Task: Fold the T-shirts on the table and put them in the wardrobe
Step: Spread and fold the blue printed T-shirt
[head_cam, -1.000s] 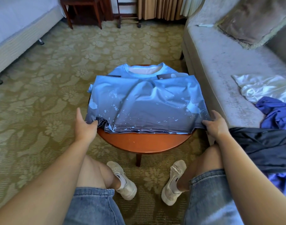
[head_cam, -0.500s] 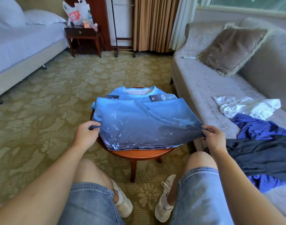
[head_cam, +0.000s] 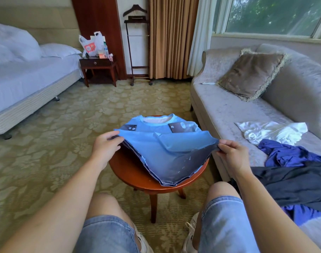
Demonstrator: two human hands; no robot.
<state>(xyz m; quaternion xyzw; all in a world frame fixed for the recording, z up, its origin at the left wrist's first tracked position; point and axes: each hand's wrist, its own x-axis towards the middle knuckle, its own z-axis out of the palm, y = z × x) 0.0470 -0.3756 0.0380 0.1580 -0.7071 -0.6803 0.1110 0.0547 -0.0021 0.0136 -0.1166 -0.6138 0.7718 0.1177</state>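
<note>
A light-blue T-shirt (head_cam: 167, 150) with a dark, speckled lower part lies on the small round wooden table (head_cam: 130, 172), collar at the far side. Its lower half is lifted off the table and sags between my hands. My left hand (head_cam: 105, 147) grips the left corner of the raised fold. My right hand (head_cam: 229, 152) pinches the right corner. The near point of the fold still rests near the table's front edge.
A grey sofa (head_cam: 229, 110) on the right carries a white garment (head_cam: 271, 132), a blue garment (head_cam: 287, 154), a dark garment (head_cam: 298, 183) and a brown cushion (head_cam: 250, 73). A bed (head_cam: 28, 83) and nightstand (head_cam: 98, 70) stand far left. A valet stand (head_cam: 137, 46) is by the curtain.
Both hands have lifted the shirt's lower corners off the table and carried them up and towards the collar. The camera has tilted up, showing more of the room.
</note>
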